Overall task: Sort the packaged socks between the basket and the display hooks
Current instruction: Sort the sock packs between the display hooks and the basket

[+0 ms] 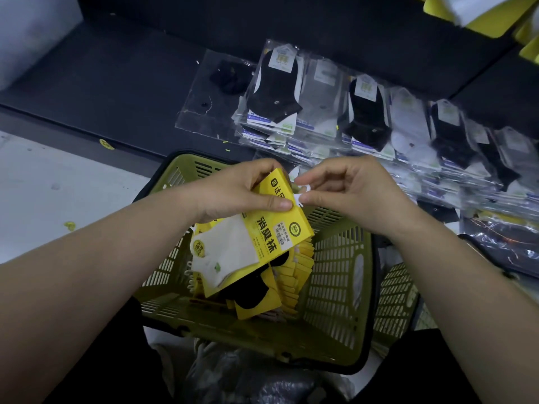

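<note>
Above the olive-green basket [335, 275], my left hand [245, 188] grips a stack of yellow-carded sock packs [277, 228]; the top pack shows a white sock. My right hand [347, 191] pinches the small white plastic hanger hook [302, 196] at the top edge of the front pack. More yellow packs with black socks [262, 295] lie inside the basket under the held stack.
Several clear-bagged black and white sock packs [335, 112] lie in overlapping rows on a dark low shelf [102, 83] behind the basket. Yellow items [455, 13] hang at the top right. Crumpled plastic bags [239, 374] sit in front of the basket. Pale floor [58, 193] lies to the left.
</note>
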